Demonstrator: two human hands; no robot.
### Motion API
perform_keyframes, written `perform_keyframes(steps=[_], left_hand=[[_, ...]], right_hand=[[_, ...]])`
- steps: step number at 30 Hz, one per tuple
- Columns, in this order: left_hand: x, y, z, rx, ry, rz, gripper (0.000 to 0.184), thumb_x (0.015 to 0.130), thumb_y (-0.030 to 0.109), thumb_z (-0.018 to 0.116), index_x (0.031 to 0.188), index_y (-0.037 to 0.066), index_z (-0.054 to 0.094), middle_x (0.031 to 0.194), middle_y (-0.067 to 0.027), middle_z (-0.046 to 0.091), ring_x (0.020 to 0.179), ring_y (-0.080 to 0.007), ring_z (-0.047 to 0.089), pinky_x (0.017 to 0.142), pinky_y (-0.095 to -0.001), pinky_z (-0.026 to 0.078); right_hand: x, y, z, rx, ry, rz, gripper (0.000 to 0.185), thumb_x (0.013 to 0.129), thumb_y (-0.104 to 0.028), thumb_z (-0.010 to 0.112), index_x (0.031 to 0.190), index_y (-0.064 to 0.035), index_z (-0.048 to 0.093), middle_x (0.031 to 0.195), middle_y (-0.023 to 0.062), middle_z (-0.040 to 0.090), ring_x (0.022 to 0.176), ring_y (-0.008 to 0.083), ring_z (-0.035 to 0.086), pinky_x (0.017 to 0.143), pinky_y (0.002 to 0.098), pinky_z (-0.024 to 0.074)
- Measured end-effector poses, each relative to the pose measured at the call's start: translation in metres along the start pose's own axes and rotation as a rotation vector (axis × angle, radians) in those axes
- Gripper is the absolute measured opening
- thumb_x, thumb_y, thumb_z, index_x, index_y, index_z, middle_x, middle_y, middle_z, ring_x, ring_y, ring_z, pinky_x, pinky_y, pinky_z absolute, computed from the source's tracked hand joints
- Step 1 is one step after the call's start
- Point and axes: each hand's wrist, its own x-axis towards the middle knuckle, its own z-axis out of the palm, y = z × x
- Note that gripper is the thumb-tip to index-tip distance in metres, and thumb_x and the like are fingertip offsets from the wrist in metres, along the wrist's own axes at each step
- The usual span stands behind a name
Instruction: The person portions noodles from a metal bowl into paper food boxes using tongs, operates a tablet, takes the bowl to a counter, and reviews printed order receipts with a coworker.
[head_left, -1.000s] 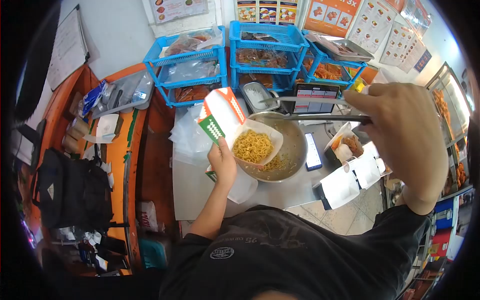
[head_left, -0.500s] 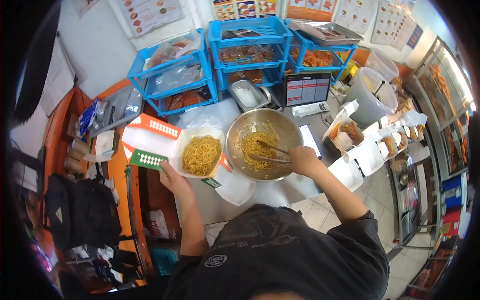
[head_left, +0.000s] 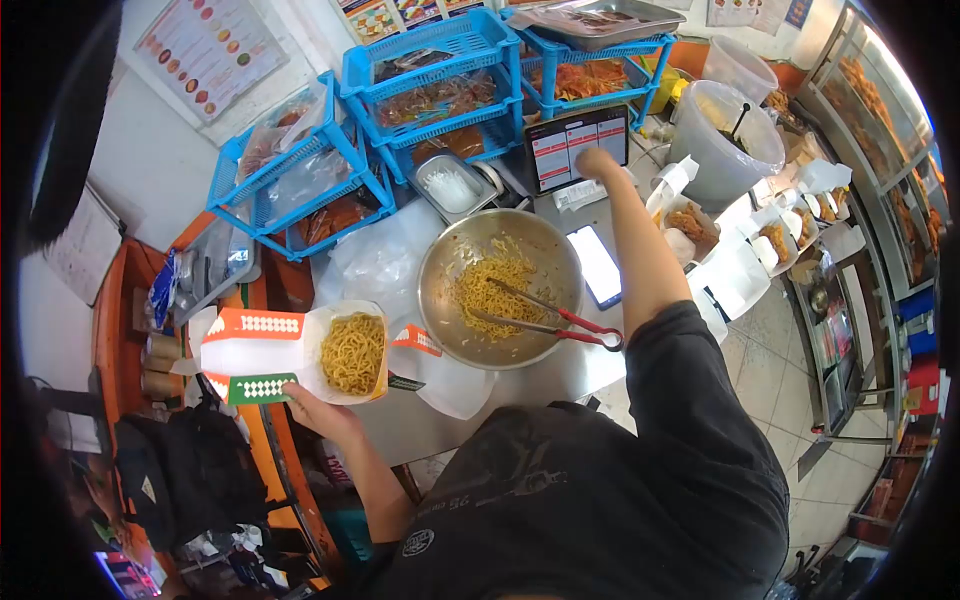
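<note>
- My left hand (head_left: pixel 325 412) is holding the box (head_left: pixel 312 345) out to the left of the bowl (head_left: pixel 552 255), and its fingers are pinching the green flap (head_left: pixel 262 388).
- The box is standing open, its orange and green lid panels facing up, and noodles (head_left: pixel 352 355) are filling its white inside.
- My right hand (head_left: pixel 598 165) is hanging over the lower right part of the tablet (head_left: pixel 555 155); I cannot tell how its fingers are set, nor whether they are touching the screen.
- The tongs (head_left: pixel 580 320) are lying in the bowl with their arms apart, the tips resting in more noodles and the red handles reaching over the right rim.
- The bowl is sitting on the metal counter (head_left: pixel 560 375), between the box and a lit phone (head_left: pixel 597 268).
- Another box (head_left: pixel 455 380), showing an orange flap, is lying open between the first one and the bowl, partly hidden.
- A tin (head_left: pixel 480 178) of something white is standing just behind the bowl, and clear bags (head_left: pixel 375 260) are lying to its left.
- Blue racks (head_left: pixel 430 75) are standing at the back.
</note>
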Motion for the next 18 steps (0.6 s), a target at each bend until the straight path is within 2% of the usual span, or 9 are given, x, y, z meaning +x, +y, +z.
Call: perform_keyframes(steps=[1,3,5,6,9,12,14,16,18], left_hand=[[-0.001,0.001,-0.002,0.012,0.018,-0.013,0.056,0.100,0.039,0.041,0.130,-0.008,0.038,0.127,-0.0201,0.050,0.111,-0.0269,0.056,0.092,-0.0375,0.047],[-0.002,0.003,-0.001,0.035,0.053,-0.036,0.057,0.100,0.041,0.038,0.132,-0.007,0.035,0.129,-0.0206,0.047,0.112,-0.0296,0.056,0.090,-0.0395,0.050],[-0.003,0.005,-0.001,0.052,0.066,-0.030,0.057,0.100,0.042,0.038,0.131,-0.007,0.037,0.127,-0.0203,0.049,0.111,-0.0289,0.056,0.090,-0.0393,0.051],[-0.005,0.006,-0.001,0.061,0.073,-0.029,0.058,0.100,0.042,0.039,0.130,-0.007,0.037,0.126,-0.0202,0.050,0.111,-0.0285,0.057,0.089,-0.0391,0.051],[-0.006,0.005,0.001,0.095,0.088,0.004,0.058,0.100,0.042,0.039,0.130,-0.007,0.038,0.125,-0.0199,0.051,0.109,-0.0277,0.057,0.089,-0.0386,0.050],[-0.007,0.005,0.003,0.119,0.076,0.026,0.057,0.100,0.041,0.039,0.130,-0.008,0.038,0.124,-0.0197,0.052,0.109,-0.0275,0.058,0.090,-0.0381,0.049],[-0.005,0.002,0.002,0.080,0.056,0.003,0.056,0.100,0.039,0.040,0.130,-0.007,0.038,0.125,-0.0196,0.051,0.110,-0.0273,0.057,0.091,-0.0381,0.049],[-0.004,-0.002,0.002,0.031,0.024,-0.001,0.055,0.100,0.039,0.040,0.130,-0.007,0.038,0.126,-0.0192,0.050,0.111,-0.0268,0.056,0.090,-0.0384,0.049],[-0.005,-0.004,0.003,-0.014,0.058,-0.052,0.053,0.100,0.037,0.041,0.130,-0.007,0.039,0.127,-0.0183,0.049,0.113,-0.0264,0.055,0.091,-0.0386,0.048]], right_hand=[[0.006,0.011,0.019,-0.027,-0.106,-0.010,0.041,0.084,-0.016,0.047,0.122,-0.0018,0.054,0.102,0.0186,0.066,0.081,0.0325,0.068,0.067,0.0416,0.0553],[0.010,0.027,0.044,0.103,-0.127,0.054,0.051,0.081,-0.014,0.049,0.131,-0.0006,0.047,0.111,0.0220,0.063,0.087,0.0341,0.067,0.067,0.0411,0.0559],[-0.011,0.018,0.052,0.057,-0.086,0.100,0.055,0.080,-0.014,0.051,0.133,0.0001,0.045,0.115,0.0240,0.061,0.091,0.0340,0.066,0.068,0.0399,0.0564],[-0.016,0.018,0.055,0.130,-0.090,0.129,0.057,0.078,-0.015,0.052,0.133,-0.0009,0.045,0.116,0.0283,0.059,0.096,0.0357,0.065,0.075,0.0403,0.0553],[-0.019,0.004,0.054,0.082,0.000,0.282,0.047,0.080,-0.022,0.058,0.121,-0.0003,0.056,0.124,0.0236,0.056,0.114,0.0353,0.057,0.095,0.0401,0.0468],[-0.016,-0.017,0.003,-0.072,-0.141,0.081,0.041,0.079,-0.027,0.060,0.111,-0.0009,0.063,0.115,0.0208,0.062,0.112,0.0324,0.059,0.095,0.0385,0.0469],[-0.024,-0.034,-0.033,0.030,0.039,-0.072,0.041,0.078,-0.036,0.066,0.096,0.0008,0.067,0.103,0.0224,0.066,0.093,0.0325,0.065,0.081,0.0405,0.0515],[-0.089,-0.071,-0.095,0.114,-0.058,-0.367,0.044,0.080,-0.042,0.066,0.094,0.0003,0.066,0.089,0.0202,0.067,0.084,0.0299,0.066,0.072,0.0392,0.0507],[-0.153,-0.089,-0.116,0.109,-0.282,-0.585,0.043,0.080,-0.042,0.067,0.090,-0.0002,0.066,0.080,0.0169,0.065,0.077,0.0274,0.064,0.066,0.0379,0.0483]])
